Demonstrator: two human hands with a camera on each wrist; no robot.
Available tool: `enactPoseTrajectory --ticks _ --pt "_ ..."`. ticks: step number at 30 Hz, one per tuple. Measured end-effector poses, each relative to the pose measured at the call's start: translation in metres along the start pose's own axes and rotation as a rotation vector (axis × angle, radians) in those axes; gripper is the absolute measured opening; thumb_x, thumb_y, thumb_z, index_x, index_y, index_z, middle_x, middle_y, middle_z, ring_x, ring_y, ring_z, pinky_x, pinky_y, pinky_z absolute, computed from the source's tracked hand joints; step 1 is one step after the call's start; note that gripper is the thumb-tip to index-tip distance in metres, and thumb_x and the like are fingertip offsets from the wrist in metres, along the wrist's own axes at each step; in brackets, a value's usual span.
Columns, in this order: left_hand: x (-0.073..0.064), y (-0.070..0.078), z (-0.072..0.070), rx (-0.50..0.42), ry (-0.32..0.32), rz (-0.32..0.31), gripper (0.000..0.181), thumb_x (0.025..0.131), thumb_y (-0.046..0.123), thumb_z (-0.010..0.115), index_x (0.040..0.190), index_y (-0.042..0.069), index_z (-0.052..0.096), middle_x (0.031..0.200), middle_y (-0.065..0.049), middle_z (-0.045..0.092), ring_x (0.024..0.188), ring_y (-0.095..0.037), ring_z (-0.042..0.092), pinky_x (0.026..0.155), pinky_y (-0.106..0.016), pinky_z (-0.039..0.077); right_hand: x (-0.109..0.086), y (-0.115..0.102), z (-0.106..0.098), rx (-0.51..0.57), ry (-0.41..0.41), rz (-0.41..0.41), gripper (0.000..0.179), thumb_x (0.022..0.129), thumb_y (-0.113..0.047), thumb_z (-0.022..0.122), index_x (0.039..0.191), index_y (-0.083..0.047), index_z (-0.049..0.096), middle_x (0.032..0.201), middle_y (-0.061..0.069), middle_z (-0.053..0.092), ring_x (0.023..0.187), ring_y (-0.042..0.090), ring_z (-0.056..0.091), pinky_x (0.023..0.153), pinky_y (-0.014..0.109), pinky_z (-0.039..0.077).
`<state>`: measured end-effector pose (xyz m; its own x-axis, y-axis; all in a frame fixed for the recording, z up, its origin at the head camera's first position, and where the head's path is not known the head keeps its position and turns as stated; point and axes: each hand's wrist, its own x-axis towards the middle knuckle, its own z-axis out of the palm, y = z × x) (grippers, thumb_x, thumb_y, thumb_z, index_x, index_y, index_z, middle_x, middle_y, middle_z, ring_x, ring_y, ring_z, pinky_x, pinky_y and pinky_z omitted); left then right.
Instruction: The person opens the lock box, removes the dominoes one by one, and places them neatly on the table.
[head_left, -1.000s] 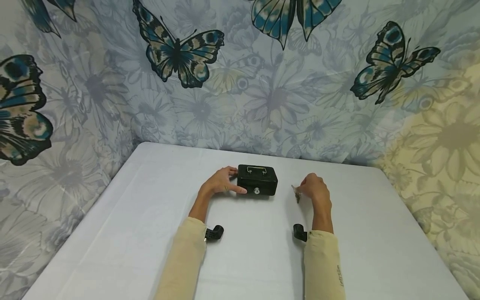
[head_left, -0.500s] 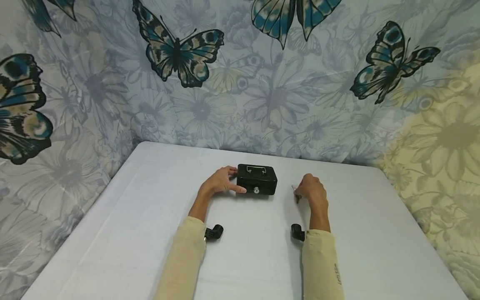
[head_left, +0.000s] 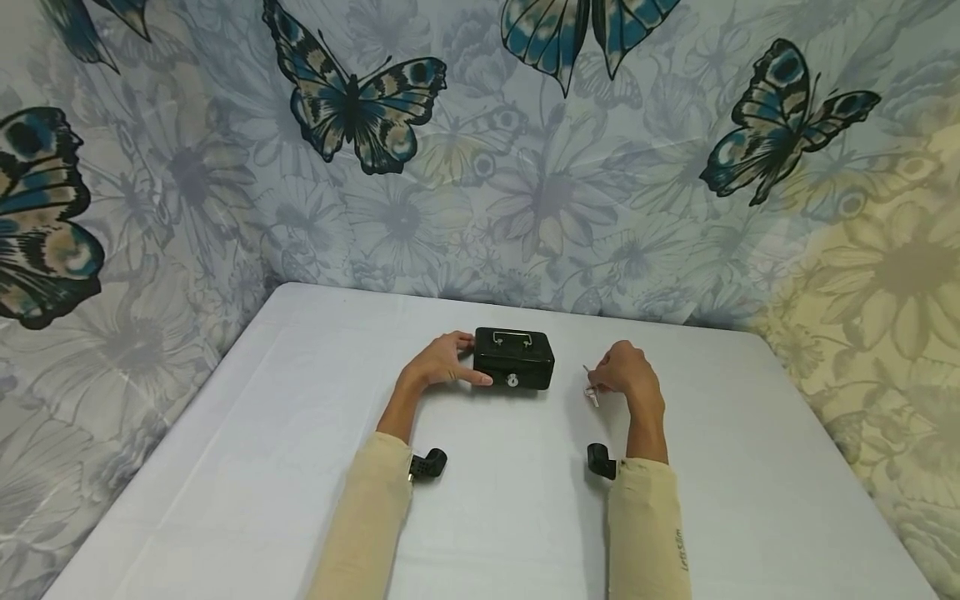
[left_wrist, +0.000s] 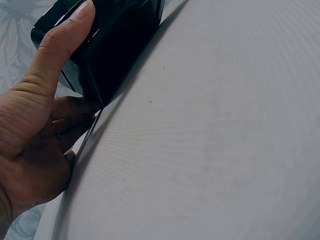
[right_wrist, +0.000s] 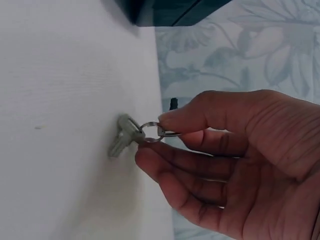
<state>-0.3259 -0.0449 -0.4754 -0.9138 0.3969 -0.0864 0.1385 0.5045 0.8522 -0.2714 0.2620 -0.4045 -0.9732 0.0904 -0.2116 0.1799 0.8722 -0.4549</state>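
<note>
A black cash box with a wire handle on its lid and a silver lock on its front stands on the white table. My left hand holds its left end, thumb along the front face and fingers at the side and back. The left wrist view shows this thumb on the dark box. To the right of the box and apart from it, my right hand pinches a key by thumb and forefinger, its dark tip poking out past the thumb. From its metal ring hangs a silver key.
The white tabletop extends in front of and to both sides of the box. Behind it rises a wall covering printed with flowers and butterflies. A black wrist camera sits on the left wrist, another on the right.
My right hand shifted slightly left, then back right and a little up, with the keys. The hanging key turned and shows more clearly. Left hand and cash box stay in place.
</note>
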Motion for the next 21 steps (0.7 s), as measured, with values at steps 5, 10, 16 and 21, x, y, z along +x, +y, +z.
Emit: enactPoseTrajectory --ticks 5,10,16,21 --pt "0.001 0.000 0.000 -0.006 -0.005 0.000 0.110 0.047 0.053 0.085 0.137 0.011 0.038 0.135 -0.006 0.046 0.126 -0.025 0.040 0.102 -0.041 0.035 -0.006 -0.005 -0.011 0.043 -0.023 -0.024 0.015 0.076 -0.014 0.065 0.080 0.000 0.068 0.068 0.010 0.069 0.071 0.027 0.064 0.057 0.031 0.045" --pt "0.001 -0.001 0.001 -0.004 -0.010 -0.006 0.111 0.047 0.054 0.085 0.137 0.012 0.038 0.136 -0.006 0.046 0.126 -0.025 0.039 0.102 -0.042 0.035 -0.012 -0.010 -0.019 0.095 -0.083 -0.081 0.015 0.077 -0.014 0.064 0.081 0.000 0.067 0.069 0.009 0.069 0.075 0.027 0.065 0.062 0.031 0.049" --pt "0.001 -0.001 0.001 0.012 -0.005 -0.011 0.111 0.047 0.056 0.084 0.137 0.012 0.038 0.135 -0.006 0.047 0.126 -0.026 0.040 0.102 -0.042 0.035 -0.020 -0.017 -0.026 0.128 -0.142 -0.147 0.016 0.079 -0.016 0.065 0.081 0.000 0.066 0.070 0.008 0.068 0.072 0.022 0.063 0.069 0.034 0.051" --pt "0.001 -0.001 0.002 0.018 -0.001 -0.014 0.109 0.047 0.055 0.084 0.137 0.012 0.039 0.135 -0.006 0.047 0.125 -0.025 0.041 0.102 -0.042 0.035 -0.024 -0.024 -0.028 0.130 -0.164 -0.178 0.015 0.079 -0.016 0.065 0.080 -0.001 0.065 0.069 0.007 0.067 0.068 0.021 0.063 0.067 0.033 0.051"
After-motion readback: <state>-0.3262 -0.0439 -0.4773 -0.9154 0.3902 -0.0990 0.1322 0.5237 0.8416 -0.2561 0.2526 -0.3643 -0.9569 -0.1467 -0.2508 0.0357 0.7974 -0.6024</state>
